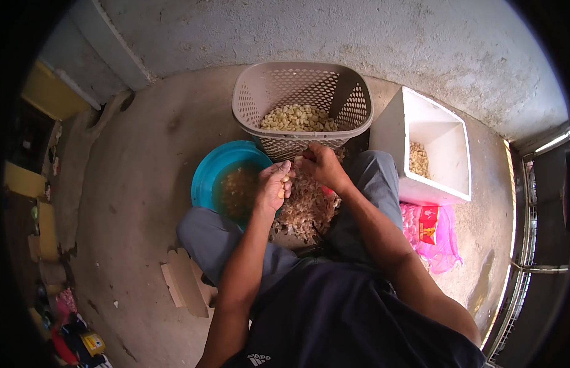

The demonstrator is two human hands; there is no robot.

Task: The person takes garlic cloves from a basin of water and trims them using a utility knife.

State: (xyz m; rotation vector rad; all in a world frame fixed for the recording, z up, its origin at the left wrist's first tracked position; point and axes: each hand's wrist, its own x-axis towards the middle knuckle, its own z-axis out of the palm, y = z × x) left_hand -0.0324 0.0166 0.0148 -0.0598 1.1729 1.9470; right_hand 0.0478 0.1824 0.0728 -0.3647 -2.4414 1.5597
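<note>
- Closely, the left hand (273,186) kept a half-curled grip on a few pale cloves (285,179), which showed between its thumb and fingers; they sat at the centre of the dial used here, with twelve pointing away from the person.
- The right hand (325,167) lay just beside it towards two o'clock, its fingers bent in towards the left fingertips; its grip looked narrow, but whether it had hold of anything I could not tell.
- At six o'clock, below both hands and between the person's grey trouser legs (202,236), spread a heap of papery brown husks (305,211).
- At nine o'clock, just beside the left hand, stood a blue basin (201,178) holding cloudy brownish water (239,184) with blurred lumps in it.
- At twelve, just beyond the hands, a taupe lattice basket (309,134) stood upright, a layer of cream-coloured pieces (297,118) inside it.
- Towards three, past the right leg, a white foam box (441,192) lay open, with a smaller batch of tan pieces (418,159) in it.
- At four, a pink mesh bag (445,242) with a red label (428,224) lay near the box.
- Between seven and eight, folded cardboard (186,282) rested on the concrete floor (129,208).
- Farthest out at twelve rose a scuffed pale wall (297,34).
</note>
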